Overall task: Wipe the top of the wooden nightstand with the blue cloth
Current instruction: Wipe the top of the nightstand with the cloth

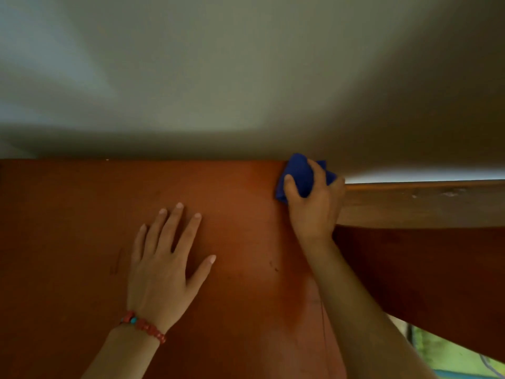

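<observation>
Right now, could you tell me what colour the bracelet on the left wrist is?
The bracelet is red with one turquoise bead, seen in the head view.

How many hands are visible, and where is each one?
2. The left hand lies flat and open on the nightstand top. The right hand holds the blue cloth at its far right corner.

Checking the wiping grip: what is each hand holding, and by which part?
The right hand grips the bunched blue cloth around its middle, at the nightstand top's far right corner. The left hand holds nothing; it lies flat on the wood.
</observation>
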{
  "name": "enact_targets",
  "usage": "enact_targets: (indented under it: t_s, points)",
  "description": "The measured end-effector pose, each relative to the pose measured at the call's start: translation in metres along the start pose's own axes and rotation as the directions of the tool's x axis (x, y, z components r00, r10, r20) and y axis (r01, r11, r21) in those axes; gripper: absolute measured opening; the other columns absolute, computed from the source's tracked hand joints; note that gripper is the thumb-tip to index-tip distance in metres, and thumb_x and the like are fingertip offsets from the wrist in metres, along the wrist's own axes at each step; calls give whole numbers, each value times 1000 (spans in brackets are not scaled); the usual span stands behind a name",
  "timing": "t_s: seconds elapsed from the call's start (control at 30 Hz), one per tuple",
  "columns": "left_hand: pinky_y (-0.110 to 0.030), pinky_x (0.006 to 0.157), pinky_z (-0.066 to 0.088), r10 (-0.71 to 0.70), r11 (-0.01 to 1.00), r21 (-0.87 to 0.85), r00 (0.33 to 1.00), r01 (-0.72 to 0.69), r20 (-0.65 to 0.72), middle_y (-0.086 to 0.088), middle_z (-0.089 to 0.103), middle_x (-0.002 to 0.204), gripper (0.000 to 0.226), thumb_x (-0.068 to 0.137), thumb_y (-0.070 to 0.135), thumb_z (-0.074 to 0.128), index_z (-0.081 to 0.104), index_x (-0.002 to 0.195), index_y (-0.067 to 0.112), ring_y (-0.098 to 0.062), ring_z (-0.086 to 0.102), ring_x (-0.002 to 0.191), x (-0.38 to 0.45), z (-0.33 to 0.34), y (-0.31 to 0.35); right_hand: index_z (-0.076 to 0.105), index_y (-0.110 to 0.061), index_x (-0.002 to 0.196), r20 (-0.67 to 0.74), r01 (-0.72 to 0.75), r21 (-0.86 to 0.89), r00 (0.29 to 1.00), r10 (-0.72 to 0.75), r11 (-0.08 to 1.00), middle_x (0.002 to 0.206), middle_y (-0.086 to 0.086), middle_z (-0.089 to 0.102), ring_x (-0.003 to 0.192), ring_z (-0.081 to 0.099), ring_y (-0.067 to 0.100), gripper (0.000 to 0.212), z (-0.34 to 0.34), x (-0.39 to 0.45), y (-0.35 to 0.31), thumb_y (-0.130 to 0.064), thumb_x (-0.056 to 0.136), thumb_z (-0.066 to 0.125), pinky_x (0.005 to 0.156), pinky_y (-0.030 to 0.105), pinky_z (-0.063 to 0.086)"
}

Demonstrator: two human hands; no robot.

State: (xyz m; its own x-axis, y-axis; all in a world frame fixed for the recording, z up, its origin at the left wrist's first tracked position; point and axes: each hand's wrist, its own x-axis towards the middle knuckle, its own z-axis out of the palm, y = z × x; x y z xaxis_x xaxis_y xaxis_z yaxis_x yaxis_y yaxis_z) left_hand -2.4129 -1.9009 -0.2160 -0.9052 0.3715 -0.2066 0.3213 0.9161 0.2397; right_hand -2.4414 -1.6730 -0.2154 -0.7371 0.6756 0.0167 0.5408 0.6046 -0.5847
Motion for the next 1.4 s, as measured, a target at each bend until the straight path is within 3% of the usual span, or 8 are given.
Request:
enact_targets:
  t_s: [0.07,0.23,0.4,0.6,0.77,1.0,1.17,1.4]
  points:
    - [-53,103,23,-11,1000,6,1000,11,12,-17,40,141,70,86,62,23,44,135,16,-36,35,129,-7,3,-8,49,-15,126,7,2,-20,1000,-2,1000,114,26,45,107,41,40,55,15,-7,-19,-37,78,65,91,40,33]
    - [-53,104,22,-11,999,30,999,10,36,-17,40,142,67,86,60,26,44,135,17,-37,33,129,-12,11,-10,50,-19,126,180,248,-8,953,-243,969,111,22,47,103,43,37,55,29,-10,-35,-42,78,63,90,42,37]
    - [-51,105,19,15,999,28,1000,-16,25,-15,41,142,66,87,60,25,43,135,19,-36,32,129,-12,13,-16,51,-17,125,-9,2,-2,1000,-3,1000,115,23,45,109,43,39,53,5,8,-6,-36,78,64,95,41,37]
    - [-52,104,21,7,1000,24,1000,-7,3,-16,42,140,68,88,62,18,44,134,19,-37,34,128,-12,13,-13,49,-23,126,195,283,-27,942,-273,959,113,18,46,104,41,34,55,43,-19,-50,-45,77,62,88,41,34]
    - [-54,103,24,31,999,38,1000,-31,-4,-17,42,140,67,87,59,23,46,134,17,-39,36,128,-13,10,-14,48,-22,128,56,162,-40,986,-160,986,114,20,46,106,44,35,55,17,3,-14,-44,79,61,93,38,34]
    - [-53,102,23,8,999,-38,1000,-7,11,-17,42,140,63,86,55,29,44,135,18,-38,38,127,-46,7,2,36,-35,132,160,159,7,974,-159,987,120,13,39,107,38,29,59,5,-78,13,-53,79,53,90,37,32]
    - [-53,105,23,40,999,-10,997,-39,67,-15,40,143,60,86,54,32,43,136,22,-35,33,130,-69,23,5,44,-21,130,127,227,-55,967,-219,972,118,21,43,108,40,35,55,16,-34,-3,-44,82,58,94,41,31]
    - [-53,104,22,24,999,21,999,-25,38,-18,41,141,66,90,58,17,44,135,19,-38,34,129,-68,26,8,37,-31,132,182,264,15,948,-262,964,119,18,41,105,42,32,59,-10,-93,33,-55,80,51,88,39,35]
